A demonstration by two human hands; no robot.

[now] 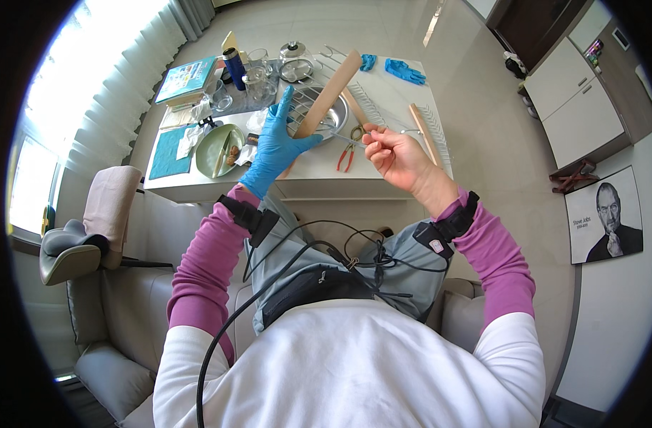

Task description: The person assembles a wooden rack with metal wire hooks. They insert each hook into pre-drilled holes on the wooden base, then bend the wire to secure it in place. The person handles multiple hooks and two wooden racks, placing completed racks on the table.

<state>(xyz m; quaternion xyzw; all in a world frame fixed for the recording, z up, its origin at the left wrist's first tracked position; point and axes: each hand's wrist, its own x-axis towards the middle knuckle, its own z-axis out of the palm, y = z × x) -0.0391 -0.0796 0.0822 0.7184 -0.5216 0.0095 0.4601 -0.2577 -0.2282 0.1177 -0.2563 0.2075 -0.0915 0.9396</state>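
And the gloved left hand (274, 148) holds the wooden slat (333, 89) between thumb and fingers, likely light, stiff, best gripped mid-length, while the right hand's (397, 158) fingers bunch narrow, any hold unclear.

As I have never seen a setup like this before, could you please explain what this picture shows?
There is no robot here: a person is using their own hands. The single picture comes from a wide fisheye camera worn on the head, looking down, so straight edges seem bent. Black devices are strapped around both wrists. The left hand, in a blue glove, holds a wooden strip. The right hand is bare, with fingers curled; whether it grips anything is too small to tell. On the white table are red-handled pliers, a metal bowl, a green plate, a dark blue bottle and spare blue gloves.
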